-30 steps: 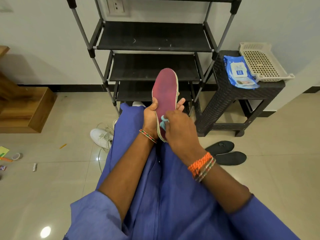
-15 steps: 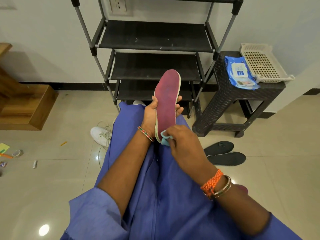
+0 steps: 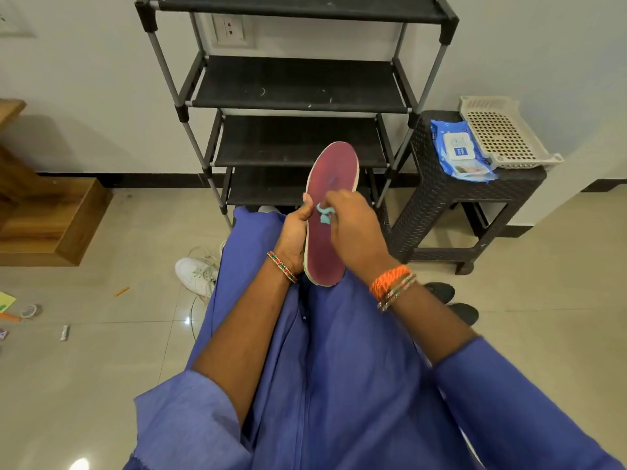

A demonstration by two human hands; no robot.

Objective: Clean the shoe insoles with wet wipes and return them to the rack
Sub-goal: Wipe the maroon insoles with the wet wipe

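A maroon insole (image 3: 330,184) with a pale edge stands upright over my lap, heel end down. My left hand (image 3: 294,237) grips its left edge from behind. My right hand (image 3: 353,225) pinches a crumpled light-blue wet wipe (image 3: 324,213) and presses it on the middle of the insole's face. The black shoe rack (image 3: 298,86) stands straight ahead against the wall, its shelves bare. A blue pack of wet wipes (image 3: 458,150) lies on the dark woven stool (image 3: 441,195) at the right.
A cream perforated tray (image 3: 502,134) sits on the stool beside the pack. Two dark insoles (image 3: 451,300) lie on the floor at my right; a white sneaker (image 3: 195,274) lies at my left. Wooden steps (image 3: 51,218) and small litter are at far left.
My right hand with the wipe has moved up from the insole's heel end to its middle. The insole's heel is now uncovered. My left hand keeps its grip.
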